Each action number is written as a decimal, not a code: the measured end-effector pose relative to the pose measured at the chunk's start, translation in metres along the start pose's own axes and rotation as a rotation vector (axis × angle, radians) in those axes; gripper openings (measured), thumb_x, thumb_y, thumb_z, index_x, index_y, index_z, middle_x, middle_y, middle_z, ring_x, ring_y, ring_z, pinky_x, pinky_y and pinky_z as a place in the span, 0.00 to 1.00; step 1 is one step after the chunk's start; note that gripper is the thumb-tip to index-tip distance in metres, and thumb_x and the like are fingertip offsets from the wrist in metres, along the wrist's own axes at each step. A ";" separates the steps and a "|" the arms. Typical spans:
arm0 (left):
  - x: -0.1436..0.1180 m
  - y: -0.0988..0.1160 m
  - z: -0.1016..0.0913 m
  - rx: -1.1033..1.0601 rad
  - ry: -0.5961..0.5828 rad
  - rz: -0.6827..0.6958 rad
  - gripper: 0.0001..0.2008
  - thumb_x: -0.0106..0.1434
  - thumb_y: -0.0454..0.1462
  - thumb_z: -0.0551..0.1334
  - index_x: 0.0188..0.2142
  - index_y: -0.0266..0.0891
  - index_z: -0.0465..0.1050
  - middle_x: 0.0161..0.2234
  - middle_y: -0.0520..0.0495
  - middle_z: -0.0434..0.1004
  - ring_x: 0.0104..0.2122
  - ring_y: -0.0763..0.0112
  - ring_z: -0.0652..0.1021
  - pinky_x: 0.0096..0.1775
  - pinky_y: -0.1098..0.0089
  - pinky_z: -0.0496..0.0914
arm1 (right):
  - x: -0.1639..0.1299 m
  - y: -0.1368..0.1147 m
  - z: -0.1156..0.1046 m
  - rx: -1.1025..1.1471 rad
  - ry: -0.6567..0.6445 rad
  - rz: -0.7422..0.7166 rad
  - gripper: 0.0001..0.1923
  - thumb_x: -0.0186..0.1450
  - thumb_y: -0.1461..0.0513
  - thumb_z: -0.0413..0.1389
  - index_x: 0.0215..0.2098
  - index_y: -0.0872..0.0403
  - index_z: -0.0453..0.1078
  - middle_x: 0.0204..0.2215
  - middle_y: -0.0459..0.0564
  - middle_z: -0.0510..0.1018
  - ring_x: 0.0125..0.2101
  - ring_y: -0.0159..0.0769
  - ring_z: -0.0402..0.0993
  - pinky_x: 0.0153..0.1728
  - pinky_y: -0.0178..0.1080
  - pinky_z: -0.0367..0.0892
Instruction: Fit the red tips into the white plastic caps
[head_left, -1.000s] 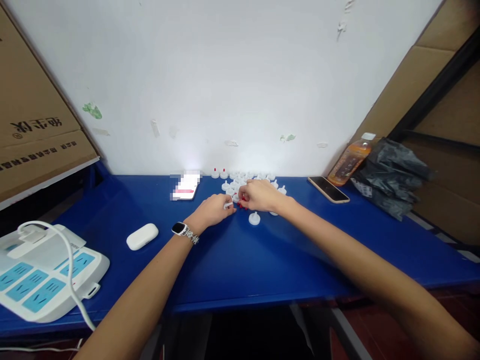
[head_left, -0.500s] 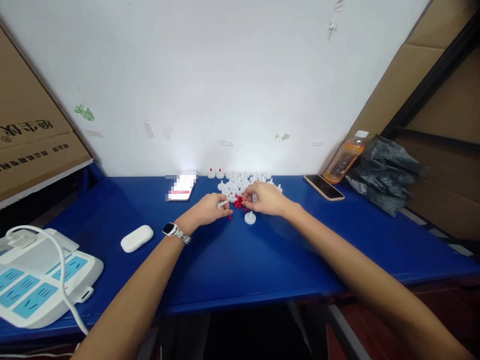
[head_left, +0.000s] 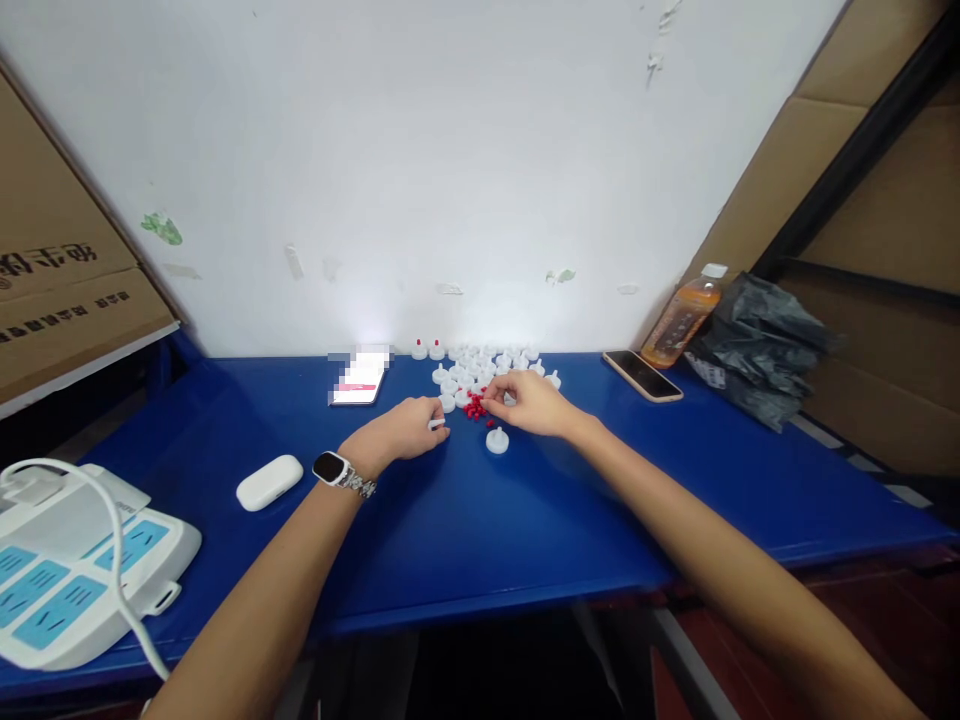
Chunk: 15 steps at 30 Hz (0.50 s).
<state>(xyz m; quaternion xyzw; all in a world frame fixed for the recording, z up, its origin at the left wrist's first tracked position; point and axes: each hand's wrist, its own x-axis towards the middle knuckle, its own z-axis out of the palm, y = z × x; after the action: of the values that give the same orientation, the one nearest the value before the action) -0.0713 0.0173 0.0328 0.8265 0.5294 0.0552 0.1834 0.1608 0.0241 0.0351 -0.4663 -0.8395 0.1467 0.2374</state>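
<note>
- Pinched between the fingertips of your left hand is a small white cap piece; the fingers are curled closed around it, low over the blue table.
- Your right hand sits just to the right of that grip, thumb and forefinger drawn together at the edge of a small heap of red bits. Whether a red bit is actually held between them is too small to tell.
- That red heap lies between your two hands, just beyond and to the right of the held cap piece.
- One lone white cap stands on the table just right of the left-hand grip and just below your right hand, apart from both.
- Beyond both hands, against the white wall, a cluster of white caps is spread out; two at its left end carry red tips.
- Left of the grip and farther back lies a phone with a lit, blurred screen.
- On your left wrist is a watch; left of it rests a white earbud case.
- Far left, near the table's front edge, sits a white power strip with a white cable.
- Well to the right of your right hand lie a dark phone, an orange drink bottle and a black plastic bag.
</note>
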 end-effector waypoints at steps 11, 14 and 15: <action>-0.005 -0.028 -0.020 -0.271 -0.048 -0.059 0.18 0.51 0.48 0.66 0.37 0.41 0.68 0.27 0.51 0.73 0.25 0.69 0.72 0.27 0.71 0.63 | -0.008 0.001 0.002 0.039 0.068 -0.003 0.09 0.65 0.59 0.56 0.32 0.53 0.76 0.29 0.46 0.81 0.30 0.32 0.71 0.31 0.34 0.58; -0.007 -0.039 -0.025 -0.336 -0.071 -0.086 0.17 0.50 0.48 0.66 0.35 0.40 0.69 0.27 0.51 0.72 0.25 0.69 0.72 0.27 0.71 0.64 | -0.008 -0.008 0.002 -0.007 0.045 -0.033 0.08 0.64 0.59 0.56 0.33 0.52 0.76 0.31 0.46 0.81 0.31 0.32 0.72 0.33 0.34 0.59; -0.007 -0.042 -0.026 -0.345 -0.070 -0.092 0.17 0.50 0.48 0.66 0.34 0.40 0.70 0.27 0.51 0.71 0.26 0.69 0.72 0.27 0.71 0.65 | -0.007 -0.013 0.002 -0.038 0.026 -0.050 0.07 0.64 0.59 0.57 0.33 0.52 0.76 0.31 0.46 0.81 0.33 0.33 0.72 0.34 0.34 0.59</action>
<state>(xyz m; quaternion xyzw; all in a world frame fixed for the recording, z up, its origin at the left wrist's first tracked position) -0.1179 0.0327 0.0429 0.7592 0.5425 0.1078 0.3429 0.1534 0.0113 0.0375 -0.4515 -0.8503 0.1187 0.2429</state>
